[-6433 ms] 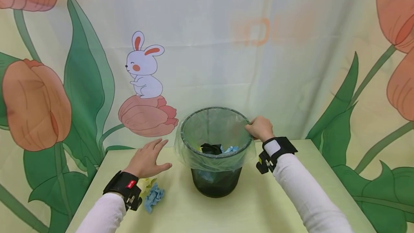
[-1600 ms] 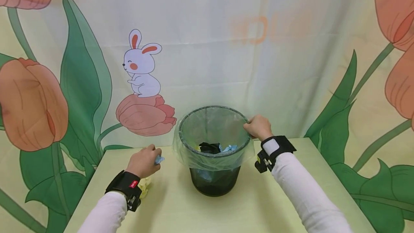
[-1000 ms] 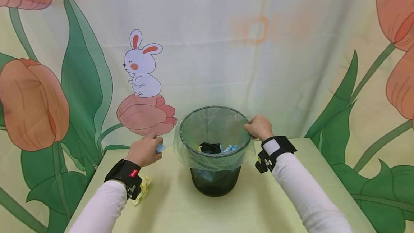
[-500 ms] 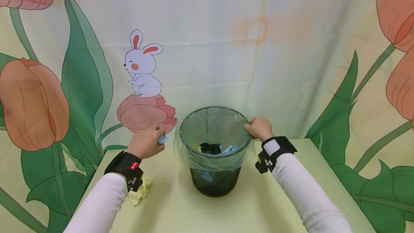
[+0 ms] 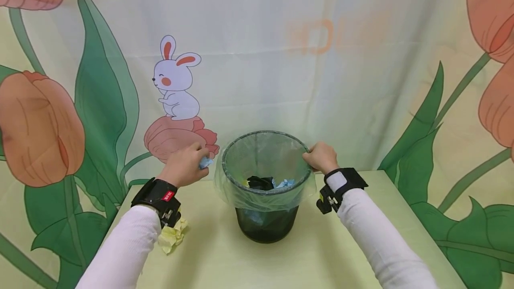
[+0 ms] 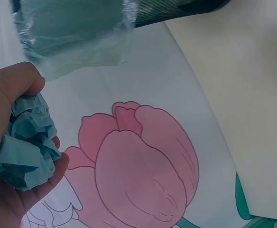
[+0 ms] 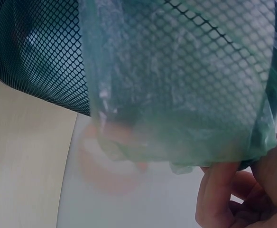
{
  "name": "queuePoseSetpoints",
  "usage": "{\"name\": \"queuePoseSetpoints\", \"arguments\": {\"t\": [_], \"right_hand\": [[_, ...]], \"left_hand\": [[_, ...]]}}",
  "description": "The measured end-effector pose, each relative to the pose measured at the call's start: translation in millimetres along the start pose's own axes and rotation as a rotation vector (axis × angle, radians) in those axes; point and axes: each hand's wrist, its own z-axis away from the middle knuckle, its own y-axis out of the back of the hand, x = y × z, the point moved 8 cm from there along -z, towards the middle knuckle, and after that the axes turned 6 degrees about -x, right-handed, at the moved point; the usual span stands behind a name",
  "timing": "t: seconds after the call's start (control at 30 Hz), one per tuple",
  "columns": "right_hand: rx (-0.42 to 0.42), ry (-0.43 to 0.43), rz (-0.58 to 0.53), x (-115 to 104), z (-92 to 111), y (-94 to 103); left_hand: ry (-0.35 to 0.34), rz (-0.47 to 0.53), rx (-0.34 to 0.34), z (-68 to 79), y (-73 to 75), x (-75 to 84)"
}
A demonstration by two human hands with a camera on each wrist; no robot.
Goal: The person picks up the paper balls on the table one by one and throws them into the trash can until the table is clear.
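My left hand (image 5: 184,164) grips a crumpled ball of blue paper (image 6: 29,142), raised above the table just left of the bin's rim. In the left wrist view the fingers and thumb curl round it. My right hand (image 5: 322,157) pinches the right side of the rim of a black mesh trash bin (image 5: 267,226), thumb over the edge and fingers outside. A translucent green bag (image 7: 176,85) lines the bin, its top folded down over the rim. Inside lie a black crumpled piece (image 5: 261,183) and a blue one (image 5: 286,184).
A crumpled yellow paper ball (image 5: 172,237) lies on the pale table (image 5: 225,266), below the left wrist. Behind the table's back edge hangs a printed curtain (image 5: 257,57) with tulips and a rabbit. Both wrists carry black straps with small cameras.
My left hand, empty at first, took the blue paper ball from beside the yellow one, then rose with it towards the bin's rim. My right hand has stayed on the rim.
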Motion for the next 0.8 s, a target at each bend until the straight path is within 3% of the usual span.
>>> {"name": "queuePoseSetpoints", "arguments": {"t": [0.33, 0.8], "right_hand": [[0.003, 0.009, 0.012, -1, 0, 0.4], [0.008, 0.000, -0.004, 1, -1, 0.3]], "left_hand": [[0.020, 0.022, -0.006, -13.0, 19.1, 6.8], [-0.061, -0.006, -0.074, -34.2, 30.1, 41.2]]}}
